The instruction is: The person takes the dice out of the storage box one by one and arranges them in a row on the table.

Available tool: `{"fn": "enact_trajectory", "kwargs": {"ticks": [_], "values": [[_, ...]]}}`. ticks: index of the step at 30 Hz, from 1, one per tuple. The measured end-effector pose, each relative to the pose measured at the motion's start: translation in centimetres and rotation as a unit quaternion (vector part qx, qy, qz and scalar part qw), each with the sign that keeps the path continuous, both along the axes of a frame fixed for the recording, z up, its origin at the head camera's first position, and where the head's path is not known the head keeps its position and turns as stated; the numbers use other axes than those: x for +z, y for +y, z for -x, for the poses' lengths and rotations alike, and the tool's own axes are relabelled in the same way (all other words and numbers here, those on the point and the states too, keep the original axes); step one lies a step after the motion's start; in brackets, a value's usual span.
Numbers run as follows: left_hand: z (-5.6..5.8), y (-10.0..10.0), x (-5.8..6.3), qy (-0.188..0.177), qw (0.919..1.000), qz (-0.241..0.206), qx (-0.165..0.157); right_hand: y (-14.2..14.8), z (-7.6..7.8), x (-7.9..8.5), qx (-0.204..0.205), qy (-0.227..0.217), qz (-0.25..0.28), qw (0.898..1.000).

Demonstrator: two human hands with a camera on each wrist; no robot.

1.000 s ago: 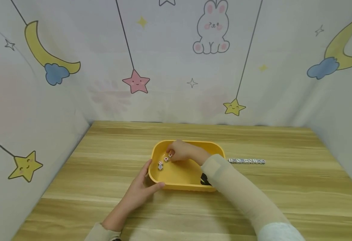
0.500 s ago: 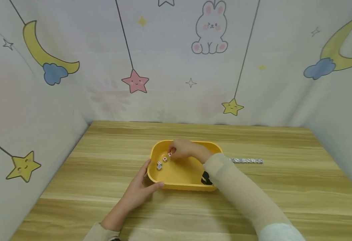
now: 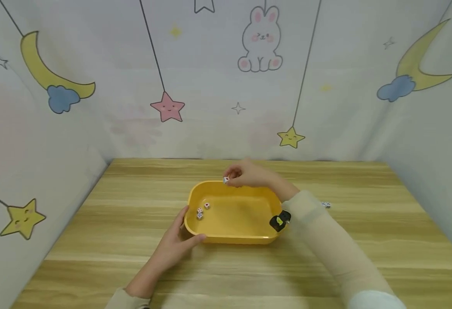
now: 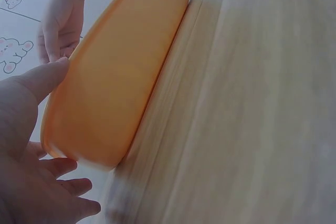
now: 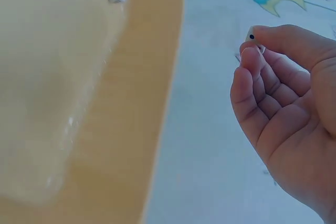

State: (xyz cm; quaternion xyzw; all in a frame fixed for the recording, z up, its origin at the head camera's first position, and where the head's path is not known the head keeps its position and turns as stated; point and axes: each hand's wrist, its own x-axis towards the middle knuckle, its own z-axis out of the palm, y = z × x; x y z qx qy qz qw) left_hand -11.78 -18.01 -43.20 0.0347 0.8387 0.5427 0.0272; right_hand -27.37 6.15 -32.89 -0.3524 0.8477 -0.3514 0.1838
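A yellow tray (image 3: 233, 214) stands on the wooden table. My left hand (image 3: 175, 238) rests at its left end, thumb on the near rim and fingers along the side; the left wrist view shows the fingers spread and fairly straight. Above the far rim, my right hand (image 3: 249, 175) pinches a white die (image 3: 226, 180) between thumb and fingertips. That die (image 5: 252, 36) is mostly covered by the fingers in the right wrist view. Three dice (image 3: 200, 210) lie inside the tray near its left end.
To the right of the tray, a row of dice (image 3: 326, 204) is mostly hidden behind the right sleeve (image 3: 326, 231). A small black device (image 3: 277, 222) shows at the right wrist, over the tray's right end. A patterned cloth wall (image 3: 210, 141) borders the table's far side.
My right hand has lifted a die out of the tray and moved up and rightward to the far rim. My left hand keeps its place on the tray. The view has shifted slightly.
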Motion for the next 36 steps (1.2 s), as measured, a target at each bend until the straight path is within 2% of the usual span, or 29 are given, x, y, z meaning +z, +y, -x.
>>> {"fn": "enact_trajectory", "kwargs": {"ticks": [4, 8, 13, 22, 28, 36], "values": [[0.1, 0.0, -0.1, -0.002, 1.0, 0.007, 0.0, 3.1, -0.1, 1.0, -0.035, 0.028, 0.013, 0.999], [0.1, -0.2, 0.0, -0.005, 0.9998, 0.018, 0.002, 7.0, -0.2, 1.2, -0.074, 0.049, 0.017, 0.996], [0.1, -0.2, 0.1, -0.003, 0.9999, 0.016, -0.002, 12.7, -0.5, 0.5, -0.131, 0.043, 0.018, 0.99], [0.3, 0.2, 0.0, -0.005, 0.9999, 0.01, 0.0, 22.0, -1.9, -1.1, -0.214, 0.03, -0.015, 0.976], [0.2, 0.1, 0.3, -0.015, 0.9999, 0.005, 0.001, 25.2, -2.5, -3.2, -0.247, 0.016, -0.046, 0.968], [0.2, 0.3, 0.4, -0.015, 0.9999, 0.004, -0.005, 27.0, -2.5, -5.9, -0.243, 0.02, -0.066, 0.968]]}}
